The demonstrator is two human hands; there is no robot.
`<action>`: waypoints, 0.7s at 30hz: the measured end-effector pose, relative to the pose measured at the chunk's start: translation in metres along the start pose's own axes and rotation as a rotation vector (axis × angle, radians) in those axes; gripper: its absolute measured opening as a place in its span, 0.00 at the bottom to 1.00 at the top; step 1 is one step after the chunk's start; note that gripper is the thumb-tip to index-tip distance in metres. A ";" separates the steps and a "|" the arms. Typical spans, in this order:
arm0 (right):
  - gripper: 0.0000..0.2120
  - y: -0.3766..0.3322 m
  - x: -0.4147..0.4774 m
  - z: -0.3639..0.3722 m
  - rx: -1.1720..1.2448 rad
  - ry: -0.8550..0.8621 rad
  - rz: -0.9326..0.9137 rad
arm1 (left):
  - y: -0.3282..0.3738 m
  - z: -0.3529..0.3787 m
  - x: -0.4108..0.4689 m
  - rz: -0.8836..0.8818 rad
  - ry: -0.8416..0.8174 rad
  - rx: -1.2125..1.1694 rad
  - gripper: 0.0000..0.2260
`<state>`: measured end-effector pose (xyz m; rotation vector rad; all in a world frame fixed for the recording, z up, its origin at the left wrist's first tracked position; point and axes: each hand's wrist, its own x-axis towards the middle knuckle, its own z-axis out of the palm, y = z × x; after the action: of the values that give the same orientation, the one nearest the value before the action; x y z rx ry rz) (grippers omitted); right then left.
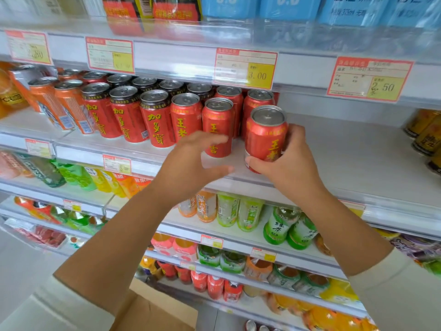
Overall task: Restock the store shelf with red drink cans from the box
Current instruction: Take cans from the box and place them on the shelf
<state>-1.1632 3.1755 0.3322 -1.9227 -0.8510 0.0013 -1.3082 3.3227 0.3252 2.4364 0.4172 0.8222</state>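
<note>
My right hand (290, 163) grips a red drink can (265, 137) with yellow characters, held upright at the front edge of the white shelf (346, 158). My left hand (198, 163) hovers just left of it, fingers spread and empty, in front of another red can (218, 125) that stands on the shelf. Rows of red cans (152, 115) fill the shelf to the left and behind. The brown cardboard box (155, 309) is at the bottom, below my left forearm, flaps up.
Orange cans (59, 103) stand at the shelf's left end and gold cans (427, 132) at the far right, with bare shelf between. Price tags (245, 68) hang from the shelf above. Lower shelves hold green, orange and red bottles (238, 213).
</note>
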 end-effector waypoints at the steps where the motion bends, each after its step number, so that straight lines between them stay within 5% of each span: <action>1: 0.34 0.001 0.004 0.001 -0.033 -0.010 0.009 | -0.009 0.006 -0.006 0.013 -0.004 0.083 0.25; 10: 0.41 0.005 0.015 0.027 -0.143 0.017 0.074 | -0.049 0.031 -0.018 0.066 0.191 0.194 0.16; 13: 0.47 0.005 0.016 0.021 -0.015 -0.094 0.097 | -0.052 0.035 -0.020 0.062 0.204 0.146 0.16; 21: 0.44 0.009 0.010 0.014 -0.056 -0.091 0.057 | -0.056 0.039 -0.021 0.062 0.219 0.135 0.17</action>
<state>-1.1562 3.1901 0.3214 -2.0112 -0.8640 0.1007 -1.3062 3.3443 0.2569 2.5018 0.4943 1.1272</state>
